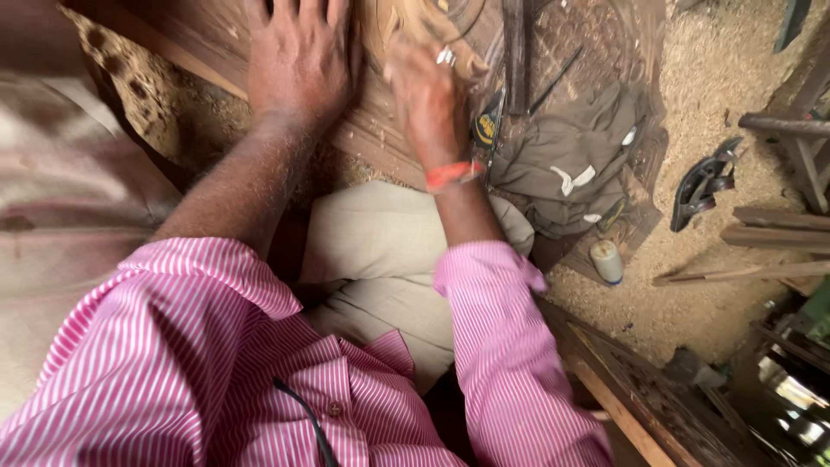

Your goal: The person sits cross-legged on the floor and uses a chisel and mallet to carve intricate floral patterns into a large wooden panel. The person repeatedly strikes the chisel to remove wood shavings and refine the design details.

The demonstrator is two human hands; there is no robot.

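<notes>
Head view: carved wooden panel (380,130) lay ahead of your knee, heavy, stiff, edges best for lifting. Your left hand (298,56) pressed flat, holding nothing. Right hand (428,95), beside it, blurred; grip unclear.

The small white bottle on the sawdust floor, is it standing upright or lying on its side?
Upright. The white bottle shows its round top toward the head camera, with its blue base set on the sawdust floor.
</notes>
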